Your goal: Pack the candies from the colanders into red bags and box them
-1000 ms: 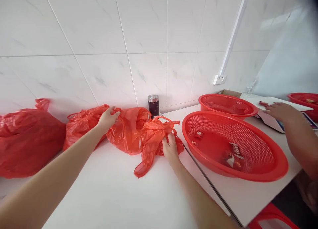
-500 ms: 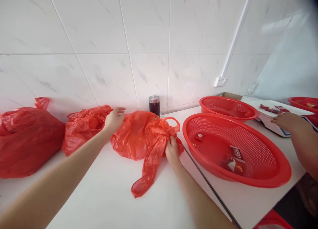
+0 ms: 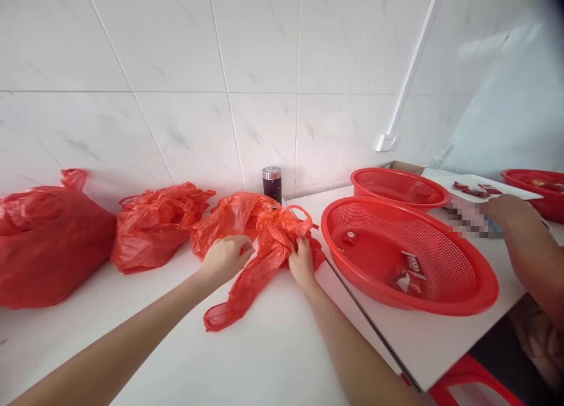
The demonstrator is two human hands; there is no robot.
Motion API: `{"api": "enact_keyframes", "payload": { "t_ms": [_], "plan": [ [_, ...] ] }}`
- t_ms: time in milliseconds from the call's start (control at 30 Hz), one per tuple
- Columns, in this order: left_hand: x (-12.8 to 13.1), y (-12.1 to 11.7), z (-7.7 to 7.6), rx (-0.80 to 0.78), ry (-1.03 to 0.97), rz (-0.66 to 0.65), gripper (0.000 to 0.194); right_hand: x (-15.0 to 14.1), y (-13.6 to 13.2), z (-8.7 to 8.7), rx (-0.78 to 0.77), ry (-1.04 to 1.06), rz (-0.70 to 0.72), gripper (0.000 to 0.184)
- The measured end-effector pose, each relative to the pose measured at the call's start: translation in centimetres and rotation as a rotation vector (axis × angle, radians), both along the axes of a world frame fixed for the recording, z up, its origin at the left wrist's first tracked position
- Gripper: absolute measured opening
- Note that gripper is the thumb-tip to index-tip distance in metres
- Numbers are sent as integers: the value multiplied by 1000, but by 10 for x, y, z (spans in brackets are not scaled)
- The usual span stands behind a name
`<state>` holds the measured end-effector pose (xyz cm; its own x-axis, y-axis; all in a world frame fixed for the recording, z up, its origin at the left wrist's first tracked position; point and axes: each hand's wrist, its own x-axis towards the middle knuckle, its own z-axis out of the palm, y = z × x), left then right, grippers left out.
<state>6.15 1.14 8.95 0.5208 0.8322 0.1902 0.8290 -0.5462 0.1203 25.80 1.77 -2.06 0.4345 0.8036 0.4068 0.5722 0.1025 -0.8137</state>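
Observation:
A crumpled red plastic bag (image 3: 268,235) lies on the white table in front of me, with one long handle trailing toward me. My right hand (image 3: 303,259) is closed on the gathered plastic at the bag's right side. Over its left part is my left hand (image 3: 228,257), fingers loosely curled with a gap beside the thumb and nothing visible in them. A second red plastic bag (image 3: 154,230) rests to the left of it, and a fuller red bag (image 3: 48,247) stands at the far left.
Right of the table seam, a large red basket (image 3: 409,306) holds several small packets. Behind it sits another red basket (image 3: 396,201). A dark flask (image 3: 272,185) stands by the tiled wall. At the right, another person's hand (image 3: 502,209) is near a white tray with packets (image 3: 478,190).
My left hand has come right and toward me, from beside the second bag to the middle bag. My right hand keeps its grip. The trailing handle has shifted left.

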Motion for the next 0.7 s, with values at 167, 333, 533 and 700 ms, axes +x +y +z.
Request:
{"api": "enact_keyframes", "payload": {
  "t_ms": [167, 333, 533, 700],
  "plan": [
    [6, -25, -28, -49, 64, -38, 46, -11, 15, 0, -94, -183, 70, 43],
    [1, -45, -18, 64, -40, -63, 25, -9, 39, 16, -165, -249, 151, 39],
    [-43, -48, 55, -488, -1139, 167, 43, 4, 40, 56, -104, -173, 143, 48],
    [-46, -48, 35, -883, -1519, 245, 39, -13, -24, 93, 30, -56, 135, 51]
  ]
}}
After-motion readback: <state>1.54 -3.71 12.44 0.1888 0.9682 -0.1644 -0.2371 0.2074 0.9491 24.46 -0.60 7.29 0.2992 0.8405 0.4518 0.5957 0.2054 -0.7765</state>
